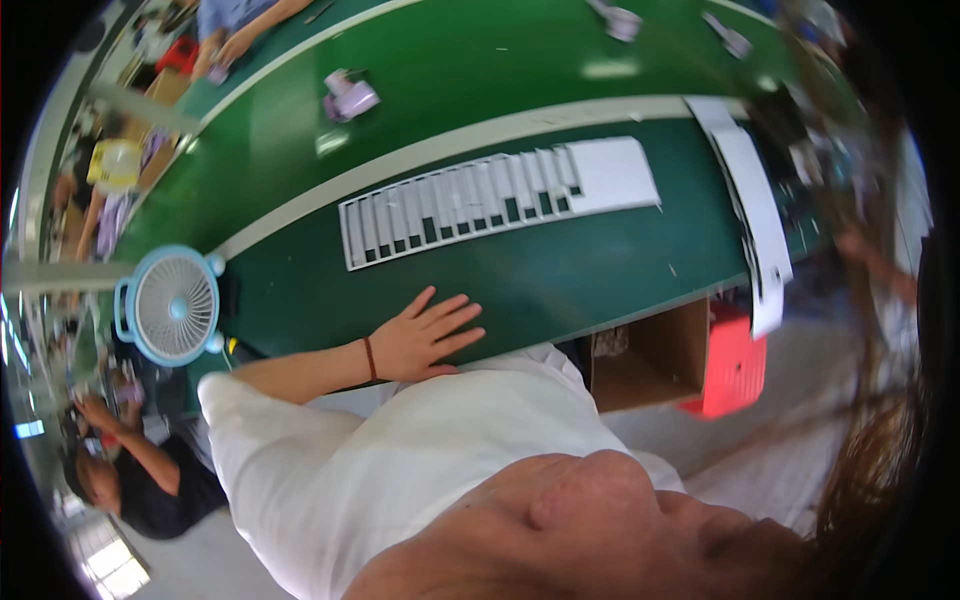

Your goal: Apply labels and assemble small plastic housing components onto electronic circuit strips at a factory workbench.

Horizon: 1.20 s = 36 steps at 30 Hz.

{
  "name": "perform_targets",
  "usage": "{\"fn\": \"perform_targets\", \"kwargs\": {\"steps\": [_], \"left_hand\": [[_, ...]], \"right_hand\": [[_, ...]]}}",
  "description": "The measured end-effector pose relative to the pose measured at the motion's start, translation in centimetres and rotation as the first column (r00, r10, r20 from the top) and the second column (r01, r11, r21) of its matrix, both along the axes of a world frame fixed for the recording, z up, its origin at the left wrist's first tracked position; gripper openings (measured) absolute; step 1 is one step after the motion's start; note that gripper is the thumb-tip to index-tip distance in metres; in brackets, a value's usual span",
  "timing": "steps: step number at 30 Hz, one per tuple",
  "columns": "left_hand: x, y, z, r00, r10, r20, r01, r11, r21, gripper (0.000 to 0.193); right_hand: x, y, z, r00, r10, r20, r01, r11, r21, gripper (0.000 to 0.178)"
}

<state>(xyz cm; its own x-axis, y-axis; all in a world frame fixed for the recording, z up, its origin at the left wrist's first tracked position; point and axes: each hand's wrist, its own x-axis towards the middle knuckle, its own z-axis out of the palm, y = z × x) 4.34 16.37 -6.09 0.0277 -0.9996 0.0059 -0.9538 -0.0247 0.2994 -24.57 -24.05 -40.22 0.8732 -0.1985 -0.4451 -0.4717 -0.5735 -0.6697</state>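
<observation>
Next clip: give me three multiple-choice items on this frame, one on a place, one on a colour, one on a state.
1. Where is the round light-blue desk fan?
A. at the table's edge, beyond the forearm
B. on the floor
C. on the white sheet

2. What colour is the table top?
A. grey
B. green
C. brown

3. How is the visible hand?
A. fist closed
B. holding the white slotted sheet
C. flat, fingers spread, empty

Answers: 1 A, the fan stands there; 2 B, green surface; 3 C, palm down, nothing held.
</observation>
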Motion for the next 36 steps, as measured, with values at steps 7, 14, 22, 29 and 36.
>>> {"fn": "perform_targets", "kwargs": {"steps": [7, 14, 22, 29, 36], "left_hand": [[-0.3, 0.1, -0.8, 0.969, -0.044, 0.244, 0.053, 0.998, -0.031, 0.059], [-0.2, -0.3, -1.3, 0.998, 0.051, -0.040, -0.055, 0.993, -0.108, 0.062], [-0.8, 0.0, -0.9, 0.983, 0.182, -0.040, -0.186, 0.957, -0.223, 0.064], [-0.7, 0.8, -1.4, 0.919, 0.394, 0.004, -0.376, 0.880, -0.289, 0.047], [-0.1, 1.0, -0.8, 0.904, 0.413, -0.109, -0.423, 0.833, -0.356, 0.045]], "right_hand": [[5.8, -0.1, 2.2, 0.925, 0.337, -0.178, -0.309, 0.937, 0.164, 0.024], [8.3, -1.1, 3.0, 0.854, 0.488, -0.183, -0.461, 0.871, 0.172, 0.024], [3.0, -1.3, 5.7, 0.791, 0.577, -0.205, -0.554, 0.817, 0.162, 0.025], [1.6, -1.3, 12.9, 0.798, 0.562, -0.216, -0.548, 0.827, 0.128, 0.026], [1.8, -0.9, 21.2, 0.813, 0.535, -0.230, -0.517, 0.845, 0.138, 0.027]]}}
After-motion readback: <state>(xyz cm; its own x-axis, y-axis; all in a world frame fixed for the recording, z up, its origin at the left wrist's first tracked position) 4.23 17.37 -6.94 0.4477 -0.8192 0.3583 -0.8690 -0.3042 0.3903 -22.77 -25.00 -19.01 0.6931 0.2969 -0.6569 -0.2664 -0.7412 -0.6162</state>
